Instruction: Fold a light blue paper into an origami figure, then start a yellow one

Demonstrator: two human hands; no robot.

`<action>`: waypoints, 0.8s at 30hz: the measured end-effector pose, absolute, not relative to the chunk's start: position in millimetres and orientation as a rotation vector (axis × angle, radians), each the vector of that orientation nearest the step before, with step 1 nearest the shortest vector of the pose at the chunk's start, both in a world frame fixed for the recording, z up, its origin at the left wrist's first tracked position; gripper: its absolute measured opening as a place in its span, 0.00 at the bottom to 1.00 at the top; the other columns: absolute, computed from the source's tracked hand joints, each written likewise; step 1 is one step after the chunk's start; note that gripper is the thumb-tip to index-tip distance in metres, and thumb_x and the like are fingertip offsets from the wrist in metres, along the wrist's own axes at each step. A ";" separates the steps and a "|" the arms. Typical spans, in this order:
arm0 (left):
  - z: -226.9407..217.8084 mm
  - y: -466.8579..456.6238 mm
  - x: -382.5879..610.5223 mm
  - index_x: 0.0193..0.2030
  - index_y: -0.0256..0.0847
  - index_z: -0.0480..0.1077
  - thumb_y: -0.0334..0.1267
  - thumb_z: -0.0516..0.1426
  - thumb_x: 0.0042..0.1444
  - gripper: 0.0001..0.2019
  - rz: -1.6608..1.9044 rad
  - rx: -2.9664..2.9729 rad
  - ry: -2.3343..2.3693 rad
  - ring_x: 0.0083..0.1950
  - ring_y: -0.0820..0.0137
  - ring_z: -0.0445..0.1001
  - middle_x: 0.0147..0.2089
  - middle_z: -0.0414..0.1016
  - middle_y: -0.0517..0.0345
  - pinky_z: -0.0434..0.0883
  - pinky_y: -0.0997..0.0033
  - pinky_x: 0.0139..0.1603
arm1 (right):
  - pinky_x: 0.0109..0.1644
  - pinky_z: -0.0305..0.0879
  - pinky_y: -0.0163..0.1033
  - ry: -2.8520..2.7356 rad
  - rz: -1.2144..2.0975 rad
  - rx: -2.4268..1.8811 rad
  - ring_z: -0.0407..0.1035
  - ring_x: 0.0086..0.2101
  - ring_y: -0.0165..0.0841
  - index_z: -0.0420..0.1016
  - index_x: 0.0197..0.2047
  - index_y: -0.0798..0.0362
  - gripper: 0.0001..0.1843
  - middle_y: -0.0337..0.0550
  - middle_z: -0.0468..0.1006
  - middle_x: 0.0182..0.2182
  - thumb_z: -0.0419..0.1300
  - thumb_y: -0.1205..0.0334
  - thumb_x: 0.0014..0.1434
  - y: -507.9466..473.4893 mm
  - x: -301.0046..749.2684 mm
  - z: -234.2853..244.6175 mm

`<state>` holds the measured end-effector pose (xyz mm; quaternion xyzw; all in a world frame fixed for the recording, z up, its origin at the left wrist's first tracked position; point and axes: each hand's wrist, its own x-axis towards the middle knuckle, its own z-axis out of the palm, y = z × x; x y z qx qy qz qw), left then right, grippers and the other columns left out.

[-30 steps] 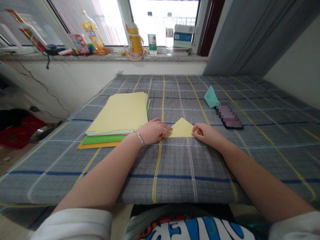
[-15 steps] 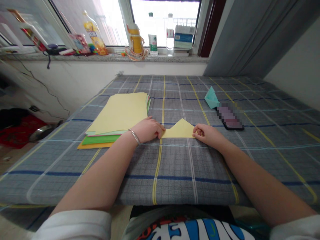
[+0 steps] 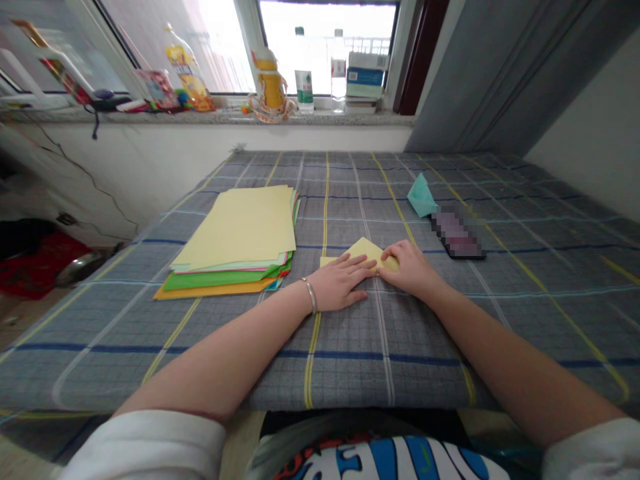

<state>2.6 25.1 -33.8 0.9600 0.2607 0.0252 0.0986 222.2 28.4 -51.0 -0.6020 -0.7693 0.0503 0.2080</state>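
A folded pale yellow paper (image 3: 364, 249) lies on the checked grey cloth (image 3: 350, 333) in the middle of the table. My left hand (image 3: 343, 283) lies flat on the paper's left half, fingers stretched out and pressing down; a thin bracelet circles its wrist. Beside it my right hand (image 3: 409, 267) rests on the paper's right part, fingers stretched out and pressing down. Most of the paper is hidden under both hands; only its peak and left corner show.
A stack of coloured sheets (image 3: 240, 233), yellow on top, lies to the left. A small teal folded paper (image 3: 421, 195) and a phone (image 3: 457, 233) sit at the right. Bottles (image 3: 303, 70) and boxes line the windowsill behind.
Both hands moved inward from the paper's outer corners onto its top. The left hand went from pinching the left corner to lying flat over the paper.
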 end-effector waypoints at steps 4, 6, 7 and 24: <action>-32.0 27.0 0.3 0.65 0.39 0.55 0.45 0.48 0.65 0.24 0.050 2.799 0.763 0.73 0.62 0.42 0.72 0.47 0.53 0.42 0.55 0.71 | 0.61 0.52 0.54 -2.136 0.104 -1.730 0.57 0.58 0.49 0.71 0.45 0.51 0.22 0.54 0.63 0.56 0.61 0.51 0.48 30.2 220.5 -58.2; -30.9 27.8 -1.2 0.64 0.39 0.57 0.45 0.48 0.65 0.23 0.052 2.795 0.765 0.73 0.63 0.42 0.72 0.46 0.52 0.42 0.56 0.71 | 0.64 0.46 0.57 -2.143 0.129 -1.774 0.50 0.62 0.50 0.68 0.47 0.51 0.24 0.55 0.58 0.61 0.60 0.51 0.48 32.3 220.9 -60.6; -30.5 28.1 -1.8 0.63 0.39 0.58 0.45 0.48 0.65 0.22 0.053 2.794 0.766 0.73 0.63 0.42 0.72 0.46 0.52 0.43 0.56 0.71 | 0.65 0.43 0.58 -2.141 0.151 -1.804 0.48 0.63 0.51 0.67 0.47 0.52 0.24 0.56 0.56 0.62 0.60 0.51 0.47 33.4 221.4 -61.3; -30.7 31.8 -3.9 0.63 0.40 0.58 0.42 0.47 0.66 0.21 0.028 2.769 0.757 0.73 0.64 0.41 0.72 0.45 0.52 0.42 0.57 0.72 | 0.68 0.32 0.57 -2.121 0.385 -2.068 0.38 0.67 0.49 0.57 0.60 0.55 0.37 0.55 0.52 0.66 0.57 0.58 0.46 31.8 240.8 -45.9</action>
